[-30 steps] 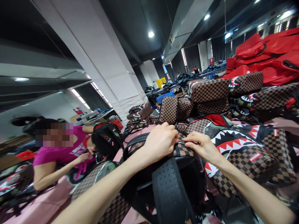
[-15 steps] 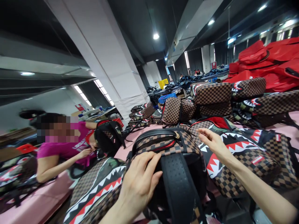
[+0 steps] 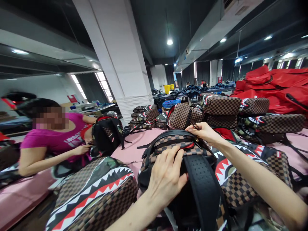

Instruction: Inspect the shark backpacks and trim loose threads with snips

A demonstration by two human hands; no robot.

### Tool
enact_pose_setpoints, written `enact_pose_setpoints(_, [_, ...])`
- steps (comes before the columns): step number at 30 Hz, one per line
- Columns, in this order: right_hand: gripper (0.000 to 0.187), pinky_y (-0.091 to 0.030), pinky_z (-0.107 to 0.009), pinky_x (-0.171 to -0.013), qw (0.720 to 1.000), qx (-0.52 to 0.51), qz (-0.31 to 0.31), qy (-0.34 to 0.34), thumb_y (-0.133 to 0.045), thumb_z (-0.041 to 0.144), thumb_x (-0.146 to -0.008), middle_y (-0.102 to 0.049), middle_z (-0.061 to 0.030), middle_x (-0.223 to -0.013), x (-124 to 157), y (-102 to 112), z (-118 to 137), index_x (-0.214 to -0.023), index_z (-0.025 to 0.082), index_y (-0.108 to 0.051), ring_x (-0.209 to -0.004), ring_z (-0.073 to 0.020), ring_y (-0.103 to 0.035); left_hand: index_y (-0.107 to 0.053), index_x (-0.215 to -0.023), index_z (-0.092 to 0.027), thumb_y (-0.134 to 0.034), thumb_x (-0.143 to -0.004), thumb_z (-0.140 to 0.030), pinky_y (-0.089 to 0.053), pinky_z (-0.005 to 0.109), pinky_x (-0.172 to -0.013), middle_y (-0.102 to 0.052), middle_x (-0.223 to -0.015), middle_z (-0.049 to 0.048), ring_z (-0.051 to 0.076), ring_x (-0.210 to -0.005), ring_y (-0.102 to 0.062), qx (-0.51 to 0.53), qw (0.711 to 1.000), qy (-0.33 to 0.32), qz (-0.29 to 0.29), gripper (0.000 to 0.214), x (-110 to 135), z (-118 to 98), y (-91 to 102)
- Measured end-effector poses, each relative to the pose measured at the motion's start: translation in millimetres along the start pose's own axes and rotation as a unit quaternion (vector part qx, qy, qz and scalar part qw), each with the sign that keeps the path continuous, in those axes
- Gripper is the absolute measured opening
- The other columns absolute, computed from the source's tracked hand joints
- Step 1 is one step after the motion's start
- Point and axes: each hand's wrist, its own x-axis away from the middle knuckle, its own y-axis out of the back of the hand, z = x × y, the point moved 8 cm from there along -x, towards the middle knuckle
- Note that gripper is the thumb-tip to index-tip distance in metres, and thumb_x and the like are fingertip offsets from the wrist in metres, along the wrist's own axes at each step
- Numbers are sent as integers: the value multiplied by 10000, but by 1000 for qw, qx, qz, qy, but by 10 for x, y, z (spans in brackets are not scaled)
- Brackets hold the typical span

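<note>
Pinching a dark strip (image 3: 195, 125) with right fingers (image 3: 192, 128), left fingers (image 3: 170, 156) parted on checkered backpack (image 3: 166, 141), red lining (image 3: 189, 146) showing

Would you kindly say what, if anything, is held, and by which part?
The right hand seemingly pinches a thin dark strip, part unclear; the left hand rests atop the brown-black checkered backpack, grip uncertain.

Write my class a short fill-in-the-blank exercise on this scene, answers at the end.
The person's hand lower in the picture is the ____ one.
The wide strap on the backpack under it is ____ in colour.
The big pile at far right is ____.
The table cover is ____.
Missing words: left; black; red; pink
</note>
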Motion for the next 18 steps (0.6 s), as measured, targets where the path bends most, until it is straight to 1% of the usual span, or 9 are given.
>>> enact_pose_setpoints(2, [381, -435, -253, -605, 1000, -12, -7, -3, -675, 449, -669, -675, -38, -713, 24, -19, -8, -827, 103, -705, -631, -136, -574, -508, -1195, -51, -595, -707, -172, -468, 392, -833, -575, -1117, 151, 282, -1029, -484, -16, 999, -1, -28, 510, 38, -14, 14])
enact_pose_setpoints(4, [370, -431, -247, -602, 1000, -21, -17, 3, -681, 454, -666, -668, -32, -702, 41, -31, 1, -800, 110, -702, -628, -131, -567, -505, -1204, -48, -605, -704, -163, -471, 382, -823, -599, -1074, 139, 273, -1004, -496, -23, 999, -8, -22, 523, 60, -36, -7])
enact_pose_setpoints(6, [353, -430, -245, -601, 999, -26, -32, 7, -690, 450, -658, -662, -29, -701, 47, -23, 7, -771, 116, -697, -631, -129, -565, -501, -1214, -59, -619, -704, -169, -475, 379, -820, -611, -1097, 129, 267, -988, -502, -18, 1000, -9, 5, 535, 62, -31, -41])
enact_pose_setpoints(8, [344, -429, -244, -607, 998, -33, -48, 9, -701, 438, -642, -656, -27, -705, 50, 1, 20, -767, 117, -692, -637, -128, -562, -487, -1234, -75, -625, -712, -190, -476, 385, -828, -592, -1183, 127, 265, -989, -503, -7, 999, 1, 37, 552, 41, 17, -62])
enact_pose_setpoints(10, [357, -420, -238, -596, 998, -36, -60, 9, -714, 412, -621, -637, -14, -685, 56, 27, 50, -814, 113, -690, -614, -116, -543, -450, -1276, -92, -620, -732, -236, -473, 390, -849, -529, -1295, 131, 266, -1017, -505, 6, 996, 17, 83, 588, -9, 103, -88])
enact_pose_setpoints(12, [401, -403, -230, -567, 998, -20, -56, 8, -717, 388, -616, -603, 7, -639, 60, 28, 108, -896, 103, -684, -568, -98, -507, -407, -1316, -113, -592, -767, -315, -463, 397, -878, -473, -1355, 137, 273, -1067, -504, 13, 989, 29, 143, 613, -91, 202, -124])
enact_pose_setpoints(14, [447, -392, -224, -553, 1000, 20, -19, 9, -700, 360, -636, -583, 22, -618, 49, -26, 193, -995, 96, -669, -548, -90, -484, -401, -1318, -127, -549, -792, -403, -466, 399, -871, -484, -1337, 144, 280, -1073, -524, 22, 978, 30, 206, 612, -197, 277, -167])
enact_pose_setpoints(16, [452, -399, -224, -562, 996, 78, 50, 16, -670, 345, -669, -605, 18, -651, 27, -126, 285, -1050, 101, -661, -574, -99, -500, -448, -1265, -111, -527, -782, -481, -482, 409, -819, -551, -1237, 159, 293, -1003, -570, 35, 965, 15, 260, 614, -297, 299, -213])
enact_pose_setpoints(18, [423, -421, -232, -591, 981, 146, 128, 29, -650, 354, -693, -649, 3, -731, 10, -219, 357, -1043, 117, -676, -633, -122, -535, -492, -1202, -100, -538, -747, -537, -490, 422, -765, -600, -1131, 161, 303, -918, -599, 45, 955, -2, 292, 633, -347, 278, -247])
